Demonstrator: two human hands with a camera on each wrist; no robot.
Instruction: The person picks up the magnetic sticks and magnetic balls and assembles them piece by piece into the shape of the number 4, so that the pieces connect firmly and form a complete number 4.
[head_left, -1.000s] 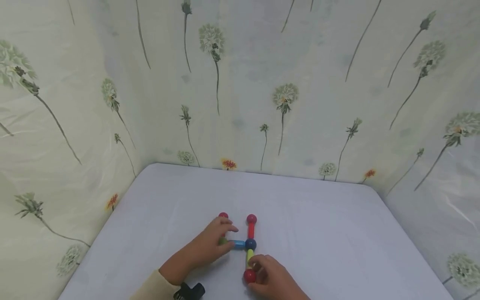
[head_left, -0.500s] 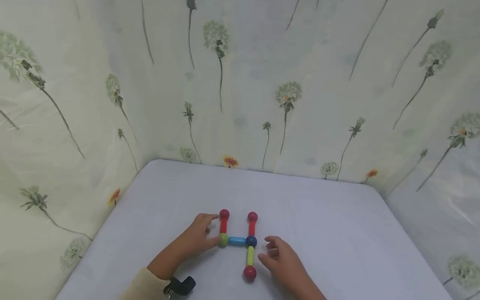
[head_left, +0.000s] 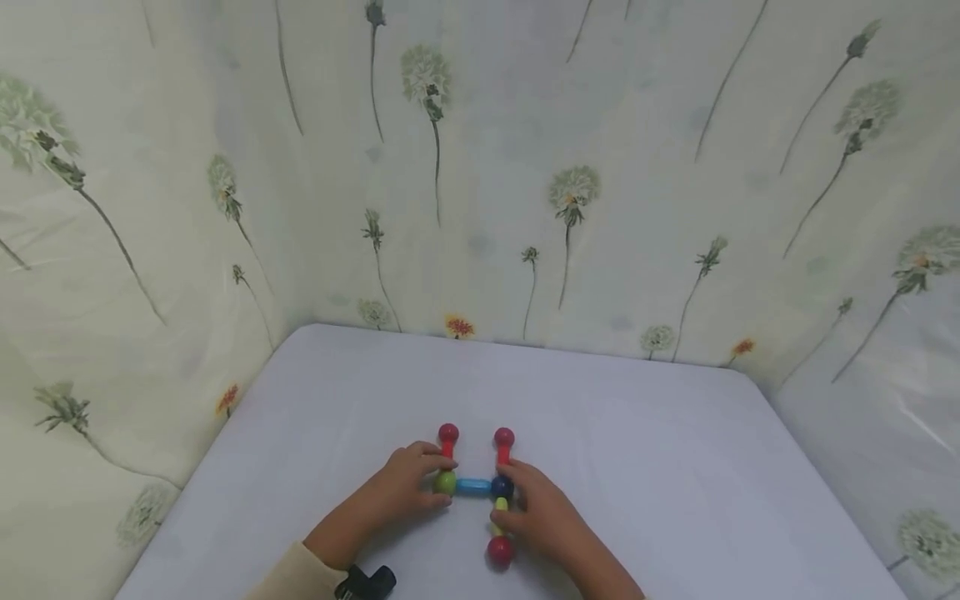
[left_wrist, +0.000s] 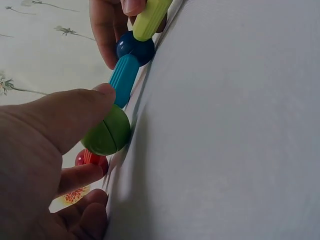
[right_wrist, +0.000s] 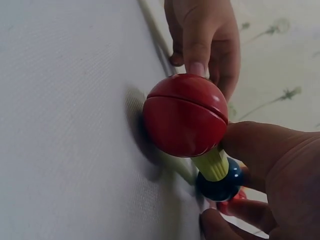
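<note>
A toy built of balls and rods lies on the white table. A light blue rod (head_left: 473, 487) joins a green ball (head_left: 446, 483) to a dark blue ball (head_left: 502, 487). From each of these a red rod runs back to a red ball (head_left: 504, 437). A yellow-green rod (right_wrist: 212, 165) leads forward from the dark blue ball to another red ball (right_wrist: 185, 116). My left hand (head_left: 401, 485) holds the green ball between thumb and fingers. With thumb and fingers around the dark blue ball, my right hand (head_left: 549, 512) partly covers the yellow-green rod.
The white table (head_left: 637, 450) extends around the toy on all sides. Behind it and at both sides hang flower-patterned sheets (head_left: 480, 167). A black strap device (head_left: 366, 582) sits at the left wrist.
My right hand first drew off the yellow-green rod to the right, then came back around the dark blue ball. My left hand opened away to the left and has returned to the green ball.
</note>
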